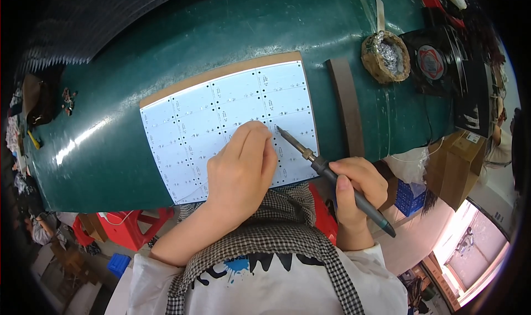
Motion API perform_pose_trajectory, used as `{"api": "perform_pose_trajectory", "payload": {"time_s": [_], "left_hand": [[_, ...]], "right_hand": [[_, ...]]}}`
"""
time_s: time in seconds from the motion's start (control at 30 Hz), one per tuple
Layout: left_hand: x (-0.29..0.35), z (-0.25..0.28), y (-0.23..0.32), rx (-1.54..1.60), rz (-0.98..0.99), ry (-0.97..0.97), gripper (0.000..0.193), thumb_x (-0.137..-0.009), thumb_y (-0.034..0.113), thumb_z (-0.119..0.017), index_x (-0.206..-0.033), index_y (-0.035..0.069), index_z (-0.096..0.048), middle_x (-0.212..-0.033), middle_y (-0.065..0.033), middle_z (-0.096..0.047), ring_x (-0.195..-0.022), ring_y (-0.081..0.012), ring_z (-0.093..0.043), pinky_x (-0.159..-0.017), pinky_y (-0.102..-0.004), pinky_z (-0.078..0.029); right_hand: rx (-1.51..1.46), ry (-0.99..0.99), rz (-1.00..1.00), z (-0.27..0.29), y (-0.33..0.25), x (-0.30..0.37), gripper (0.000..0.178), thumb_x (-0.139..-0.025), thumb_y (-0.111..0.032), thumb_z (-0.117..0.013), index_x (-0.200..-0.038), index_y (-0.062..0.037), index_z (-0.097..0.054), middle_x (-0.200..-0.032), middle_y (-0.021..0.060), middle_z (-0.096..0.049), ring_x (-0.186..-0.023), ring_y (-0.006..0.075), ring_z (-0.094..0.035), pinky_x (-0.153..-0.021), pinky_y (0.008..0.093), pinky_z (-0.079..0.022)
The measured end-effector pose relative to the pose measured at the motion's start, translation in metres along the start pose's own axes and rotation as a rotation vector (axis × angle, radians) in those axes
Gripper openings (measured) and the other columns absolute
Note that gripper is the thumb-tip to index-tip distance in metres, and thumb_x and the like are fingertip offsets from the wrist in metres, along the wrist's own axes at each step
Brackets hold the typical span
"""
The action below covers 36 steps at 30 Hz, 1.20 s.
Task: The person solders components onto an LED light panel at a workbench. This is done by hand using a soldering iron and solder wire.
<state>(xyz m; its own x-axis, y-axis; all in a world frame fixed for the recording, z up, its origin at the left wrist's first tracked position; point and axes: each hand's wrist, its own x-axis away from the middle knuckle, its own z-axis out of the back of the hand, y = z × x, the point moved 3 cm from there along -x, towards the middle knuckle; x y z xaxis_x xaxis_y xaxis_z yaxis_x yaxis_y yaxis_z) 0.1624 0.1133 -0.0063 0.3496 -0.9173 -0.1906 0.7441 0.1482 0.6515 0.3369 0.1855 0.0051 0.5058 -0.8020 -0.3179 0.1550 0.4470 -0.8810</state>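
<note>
A white panel of circuit boards, marked off in a grid with small dark holes and tiny parts, lies on a brown backing board. Over its middle my left hand is closed, thumb and fingertips pinched together at the panel's surface; whatever they hold is hidden. My right hand grips a soldering iron by its dark handle like a pen. The iron's tip points up and left, close to the panel just right of my left fingertips. Whether it touches cannot be made out.
On the green table, a dark brown bar lies right of the panel. Beyond it stand a round tub of silvery scraps and a black fan-like device. Stacked thin sheets occupy the far left. A red stool stands below.
</note>
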Motion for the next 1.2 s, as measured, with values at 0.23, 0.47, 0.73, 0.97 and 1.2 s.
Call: {"api": "perform_pose_trajectory", "payload": {"time_s": [0.23, 0.47, 0.73, 0.97, 1.2], "left_hand": [[0.0, -0.003, 0.0, -0.016, 0.032, -0.01, 0.016, -0.076, -0.001, -0.065, -0.09, 0.0, -0.057, -0.092, -0.0087, -0.061, -0.06, -0.0229, -0.061, -0.05, -0.031, -0.049], [0.003, -0.003, -0.002, -0.044, 0.009, 0.002, 0.011, -0.077, 0.001, -0.066, -0.087, 0.002, -0.062, -0.096, -0.0061, -0.059, -0.057, -0.0214, -0.06, -0.048, -0.0303, -0.048], [0.017, 0.002, 0.008, 0.076, 0.047, -0.103, 0.013, -0.077, 0.0, -0.064, -0.088, 0.002, -0.058, -0.099, -0.0076, -0.058, -0.061, -0.0238, -0.06, -0.051, -0.0321, -0.049], [0.022, -0.002, 0.01, 0.059, 0.069, -0.047, 0.014, -0.077, -0.005, -0.063, -0.088, 0.0, -0.057, -0.096, -0.011, -0.062, -0.06, -0.0211, -0.059, -0.053, -0.0286, -0.047], [0.024, -0.005, 0.01, -0.038, 0.049, -0.067, 0.01, -0.079, 0.001, -0.065, -0.087, 0.002, -0.06, -0.099, -0.0073, -0.059, -0.064, -0.022, -0.062, -0.051, -0.0323, -0.049]], "right_hand": [[0.021, -0.013, -0.007, -0.002, 0.0, 0.0, 0.017, -0.073, -0.001, -0.063, -0.088, 0.0055, -0.067, -0.073, 0.0155, -0.066, -0.06, 0.0219, -0.064, -0.054, 0.0273, -0.05], [0.013, -0.014, 0.003, 0.0, -0.002, 0.004, 0.016, -0.073, -0.001, -0.064, -0.086, 0.0056, -0.067, -0.072, 0.0151, -0.066, -0.06, 0.0228, -0.064, -0.054, 0.0279, -0.05], [0.001, 0.031, 0.01, 0.011, -0.006, 0.017, 0.016, -0.073, -0.004, -0.064, -0.084, 0.0061, -0.066, -0.07, 0.0153, -0.065, -0.059, 0.024, -0.064, -0.054, 0.0286, -0.051], [0.0, 0.007, 0.023, 0.009, -0.005, 0.024, 0.016, -0.073, -0.004, -0.064, -0.084, 0.0063, -0.067, -0.07, 0.0153, -0.065, -0.059, 0.0242, -0.064, -0.054, 0.0293, -0.051], [0.013, -0.004, 0.014, 0.008, -0.006, 0.026, 0.016, -0.072, -0.004, -0.064, -0.084, 0.0057, -0.067, -0.07, 0.015, -0.065, -0.06, 0.0241, -0.064, -0.055, 0.0296, -0.051]]}}
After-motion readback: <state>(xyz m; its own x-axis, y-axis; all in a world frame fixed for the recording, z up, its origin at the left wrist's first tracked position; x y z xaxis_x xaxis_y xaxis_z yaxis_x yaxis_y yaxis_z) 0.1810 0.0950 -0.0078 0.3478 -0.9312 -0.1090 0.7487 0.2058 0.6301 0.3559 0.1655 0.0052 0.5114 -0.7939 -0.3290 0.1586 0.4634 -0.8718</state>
